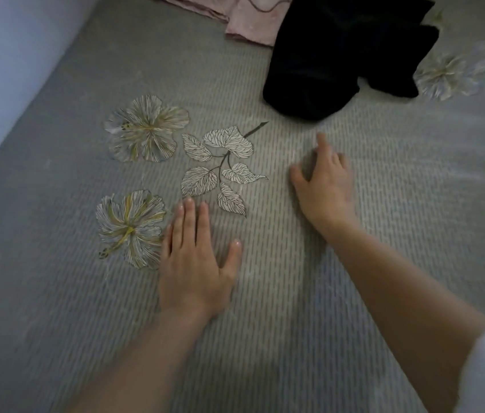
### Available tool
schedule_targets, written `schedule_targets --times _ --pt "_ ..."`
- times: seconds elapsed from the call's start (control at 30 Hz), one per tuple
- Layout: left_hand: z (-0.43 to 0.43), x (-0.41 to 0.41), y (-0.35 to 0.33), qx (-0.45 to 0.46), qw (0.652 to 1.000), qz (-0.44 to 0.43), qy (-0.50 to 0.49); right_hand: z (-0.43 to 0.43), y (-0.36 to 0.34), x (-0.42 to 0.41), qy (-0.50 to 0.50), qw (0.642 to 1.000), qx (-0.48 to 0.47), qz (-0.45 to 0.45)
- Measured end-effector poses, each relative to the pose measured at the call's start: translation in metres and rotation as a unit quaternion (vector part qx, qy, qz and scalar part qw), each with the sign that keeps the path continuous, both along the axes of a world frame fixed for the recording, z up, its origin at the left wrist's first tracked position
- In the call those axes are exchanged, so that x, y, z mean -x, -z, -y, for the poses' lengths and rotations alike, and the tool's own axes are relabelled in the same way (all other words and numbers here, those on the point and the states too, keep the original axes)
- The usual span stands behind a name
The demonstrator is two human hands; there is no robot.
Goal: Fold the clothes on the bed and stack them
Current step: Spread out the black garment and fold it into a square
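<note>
Fig.: I see left grip (196, 257) flat on bed (56, 263), fingers straight; right grip (324, 186) spread wide, empty, blurred, nr black garment (339, 61), just beside pink clothes (253, 22) at far end

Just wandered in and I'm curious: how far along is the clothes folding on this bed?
Done: no stack shows. In hand: nothing; the left hand lies flat on the bedsheet, the right hand, fingers spread, is short of the black garment, which looks bunched. Left: that garment and the pink cloth at the far edge, then stacking.
</note>
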State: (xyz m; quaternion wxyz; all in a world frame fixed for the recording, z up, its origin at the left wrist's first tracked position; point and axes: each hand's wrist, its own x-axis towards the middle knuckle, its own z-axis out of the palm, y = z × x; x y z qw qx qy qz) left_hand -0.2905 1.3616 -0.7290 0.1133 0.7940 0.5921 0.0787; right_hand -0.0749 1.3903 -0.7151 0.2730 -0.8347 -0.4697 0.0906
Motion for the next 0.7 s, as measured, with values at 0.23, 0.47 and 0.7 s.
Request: schedule_targets --times 0.23,0.47,0.7 --pt "-0.002 -0.001 -0.004 0.008 1.000 0.015 0.002 -0.086 -0.004 -0.023 0.135 0.984 0.052 -0.109" --pt "-0.004 0.000 0.002 -0.008 1.000 0.017 -0.005 -0.043 0.003 -0.008 0.035 0.997 0.014 -0.074" --pt "-0.013 0.008 0.002 0.045 0.998 0.004 0.035 0.127 -0.009 0.024 -0.170 0.985 0.028 -0.004"
